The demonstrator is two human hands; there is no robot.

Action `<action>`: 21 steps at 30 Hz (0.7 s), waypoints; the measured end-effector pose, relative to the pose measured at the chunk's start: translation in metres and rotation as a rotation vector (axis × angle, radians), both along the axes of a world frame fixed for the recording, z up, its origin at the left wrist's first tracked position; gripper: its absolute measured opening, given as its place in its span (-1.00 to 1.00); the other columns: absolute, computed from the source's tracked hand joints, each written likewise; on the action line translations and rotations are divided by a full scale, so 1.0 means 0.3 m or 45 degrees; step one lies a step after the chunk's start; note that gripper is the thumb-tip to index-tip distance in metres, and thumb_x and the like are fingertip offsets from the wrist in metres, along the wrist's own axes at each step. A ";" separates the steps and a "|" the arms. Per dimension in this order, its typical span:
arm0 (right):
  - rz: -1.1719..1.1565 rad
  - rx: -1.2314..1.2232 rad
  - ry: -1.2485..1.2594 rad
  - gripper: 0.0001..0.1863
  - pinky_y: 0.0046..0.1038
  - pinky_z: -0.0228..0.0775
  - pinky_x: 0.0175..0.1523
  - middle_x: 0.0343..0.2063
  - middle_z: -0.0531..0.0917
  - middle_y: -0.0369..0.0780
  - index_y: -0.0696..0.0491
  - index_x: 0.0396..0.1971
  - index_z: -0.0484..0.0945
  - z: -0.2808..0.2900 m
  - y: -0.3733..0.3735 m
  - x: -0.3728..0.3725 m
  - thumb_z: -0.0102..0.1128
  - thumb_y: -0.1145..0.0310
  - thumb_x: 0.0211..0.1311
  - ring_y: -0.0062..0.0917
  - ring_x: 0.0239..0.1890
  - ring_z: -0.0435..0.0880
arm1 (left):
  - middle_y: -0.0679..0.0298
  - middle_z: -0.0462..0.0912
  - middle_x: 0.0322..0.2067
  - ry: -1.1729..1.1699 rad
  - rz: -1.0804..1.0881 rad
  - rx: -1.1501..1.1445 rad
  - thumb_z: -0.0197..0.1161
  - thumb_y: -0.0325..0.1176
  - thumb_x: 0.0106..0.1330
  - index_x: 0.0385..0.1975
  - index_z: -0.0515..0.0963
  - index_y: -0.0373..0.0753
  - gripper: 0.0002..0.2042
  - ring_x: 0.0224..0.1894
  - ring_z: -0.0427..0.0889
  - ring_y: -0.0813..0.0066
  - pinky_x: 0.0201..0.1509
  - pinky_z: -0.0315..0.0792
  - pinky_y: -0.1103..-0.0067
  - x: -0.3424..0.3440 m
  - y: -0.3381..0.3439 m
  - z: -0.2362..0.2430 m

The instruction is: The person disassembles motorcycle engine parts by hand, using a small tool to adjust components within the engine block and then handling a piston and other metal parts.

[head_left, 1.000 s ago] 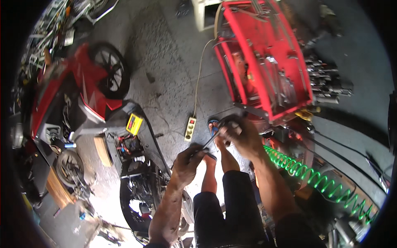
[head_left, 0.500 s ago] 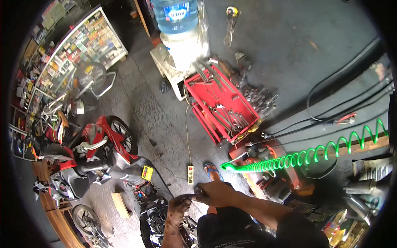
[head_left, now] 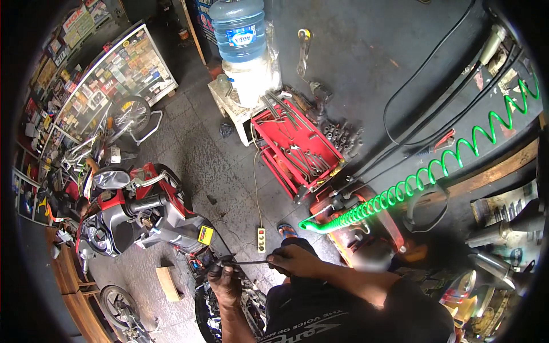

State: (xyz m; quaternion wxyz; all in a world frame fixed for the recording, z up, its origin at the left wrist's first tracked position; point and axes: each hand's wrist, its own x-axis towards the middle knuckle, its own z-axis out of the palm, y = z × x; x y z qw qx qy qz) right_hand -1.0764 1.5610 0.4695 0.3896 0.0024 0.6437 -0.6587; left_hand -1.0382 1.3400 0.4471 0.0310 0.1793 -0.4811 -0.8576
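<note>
My left hand [head_left: 226, 284] is closed, its darkened fingers round one end of a thin dark rod [head_left: 250, 263]. The other end lies in the closed fingers of my right hand [head_left: 295, 260]. Between the two hands the rod runs nearly level and straight; its exact kind is too small to make out. Below my left hand is a partly stripped motorcycle [head_left: 220, 306] with bare dark parts. Just beyond sits a yellow-and-red box [head_left: 205, 235] on the bike's dark bodywork.
A red tool trolley [head_left: 297, 146] full of wrenches stands ahead. Near my foot lies a white power strip [head_left: 261, 240] with its cord. A green coiled air hose [head_left: 400, 194] stretches across the right. To the left are a red-and-black motorcycle [head_left: 143, 211] and a wooden block [head_left: 167, 284].
My hands, close together before, have moved apart, and the thin dark rod now shows between them. The whole view has shifted slightly, bringing more of the red-and-black motorcycle's handlebar and mirror into sight.
</note>
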 end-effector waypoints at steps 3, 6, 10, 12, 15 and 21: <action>-0.028 -0.155 -0.163 -0.59 -0.55 0.23 -0.49 -0.67 0.41 -0.38 0.16 -0.34 0.56 0.022 -0.015 0.039 0.02 0.07 0.43 -0.70 -0.62 0.35 | 0.32 0.57 -0.52 0.068 0.026 -0.094 0.33 -0.10 0.26 -0.13 0.57 -0.36 -0.59 -0.56 0.49 0.55 -0.48 0.40 0.60 0.016 -0.012 0.018; -0.077 -0.317 -0.247 -0.62 -0.56 0.22 -0.50 -0.66 0.43 -0.36 0.17 -0.28 0.58 0.022 -0.022 0.058 0.01 0.11 0.44 -0.70 -0.63 0.35 | 0.28 0.60 -0.43 0.177 0.123 -0.145 0.29 -0.03 0.28 -0.13 0.57 -0.36 -0.55 -0.42 0.54 0.50 -0.38 0.41 0.55 0.009 -0.019 0.004; -0.081 -0.409 -0.192 -0.66 -0.59 0.27 -0.49 -0.62 0.48 -0.34 0.18 -0.17 0.57 0.007 -0.022 0.068 0.01 0.18 0.45 -0.69 -0.61 0.40 | 0.23 0.63 -0.35 0.119 0.140 -0.022 0.27 -0.07 0.29 -0.15 0.58 -0.34 -0.60 -0.35 0.55 0.47 -0.29 0.40 0.53 0.009 -0.029 0.033; -0.114 -0.356 -0.010 -0.68 -0.60 0.31 -0.48 -0.60 0.50 -0.32 0.18 -0.12 0.55 0.004 -0.032 0.078 0.02 0.20 0.45 -0.68 -0.60 0.43 | 0.22 0.64 -0.34 0.067 0.163 0.049 0.27 -0.08 0.30 -0.14 0.57 -0.34 -0.61 -0.35 0.55 0.47 -0.29 0.39 0.53 0.009 -0.044 0.008; -0.238 -0.270 0.259 -0.68 -0.59 0.37 -0.47 -0.58 0.53 -0.29 0.18 -0.08 0.52 0.011 -0.051 0.099 0.03 0.22 0.44 -0.66 -0.59 0.48 | 0.22 0.64 -0.35 0.072 0.187 0.089 0.27 -0.10 0.30 -0.12 0.57 -0.34 -0.61 -0.36 0.55 0.47 -0.30 0.38 0.53 0.010 -0.033 0.015; -0.221 -0.361 -0.331 -0.72 -0.54 0.43 -0.51 -0.51 0.58 -0.27 0.18 -0.17 0.52 0.022 -0.020 0.080 0.12 0.24 0.38 -0.63 -0.57 0.54 | 0.25 0.62 -0.38 0.104 0.189 0.059 0.26 -0.11 0.32 -0.11 0.56 -0.34 -0.62 -0.40 0.53 0.47 -0.33 0.38 0.54 0.009 -0.018 0.041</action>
